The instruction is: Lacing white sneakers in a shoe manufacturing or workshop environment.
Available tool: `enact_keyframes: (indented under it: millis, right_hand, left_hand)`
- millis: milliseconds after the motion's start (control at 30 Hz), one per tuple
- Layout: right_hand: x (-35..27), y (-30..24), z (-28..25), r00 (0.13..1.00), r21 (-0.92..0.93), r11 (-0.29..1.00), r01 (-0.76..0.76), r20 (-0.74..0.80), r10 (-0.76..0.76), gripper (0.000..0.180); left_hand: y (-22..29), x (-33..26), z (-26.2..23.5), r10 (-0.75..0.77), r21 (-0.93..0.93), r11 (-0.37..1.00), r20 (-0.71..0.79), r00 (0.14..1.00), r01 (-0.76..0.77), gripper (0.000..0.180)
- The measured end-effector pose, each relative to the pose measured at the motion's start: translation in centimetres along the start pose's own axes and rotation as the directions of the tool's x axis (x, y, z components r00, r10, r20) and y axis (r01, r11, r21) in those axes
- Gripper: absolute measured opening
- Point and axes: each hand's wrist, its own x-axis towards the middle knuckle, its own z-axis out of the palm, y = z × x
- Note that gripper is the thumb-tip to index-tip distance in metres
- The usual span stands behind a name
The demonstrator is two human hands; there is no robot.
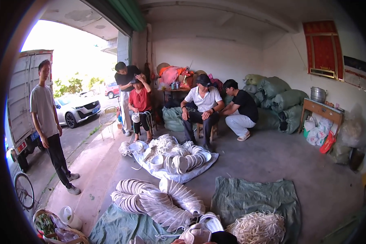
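At the bottom edge, a pale, cup-shaped fabric piece (196,234) rises close to me. A sliver of my left hand (178,242) shows at its left side, its fingers mostly cut off by the frame. Of my right hand (210,242) only a trace appears at the lower right of the piece; its grip is hidden. Just beyond lies a white, rimmed, shell-like piece (211,222). Long rows of nested off-white fabric pieces (162,205) spread ahead on a green tarp (118,225). To the right, a heap of off-white cords (258,228) rests on another green sheet (256,195).
A white sheet (209,162) farther off holds more nested pieces and bowls. Two people sit behind it; another person crouches beside them, one stands behind, and one stands at left. Stuffed green sacks (286,99) line the back. A basket (49,227) and white bucket (70,217) stand at lower left.
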Motion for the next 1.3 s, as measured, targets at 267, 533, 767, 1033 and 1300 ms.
enact_keyframes:
  millis: [267,533,767,1033,1300]
  right_hand:
    - [2.3,2.0,-3.0,0.983,0.153,0.987,-0.054,-0.167,0.080,0.022]
    - [5.0,-6.3,-10.5,0.896,0.500,0.744,-0.443,0.265,0.356,0.018]
    - [4.6,-6.4,-8.0,0.910,0.736,0.569,-0.367,0.157,0.383,0.023]
    - [4.7,-7.0,-6.3,0.890,0.611,0.701,-0.368,0.014,0.455,0.021]
    - [4.8,-7.2,-5.0,0.849,0.733,0.602,-0.317,-0.063,0.524,0.020]
  left_hand:
    - [-0.5,-0.9,0.5,-0.064,-0.006,0.998,-0.005,0.998,0.064,0.022]
    - [2.8,2.1,-3.3,-0.292,-0.640,0.760,-0.178,0.940,0.114,0.016]
    - [1.7,1.2,-2.1,-0.478,-0.866,0.479,-0.120,0.870,0.144,0.026]
    - [1.9,2.2,-1.5,-0.416,-0.804,0.583,-0.172,0.893,0.118,0.022]
    - [1.9,2.5,-1.2,-0.491,-0.924,0.314,0.041,0.870,0.221,0.022]
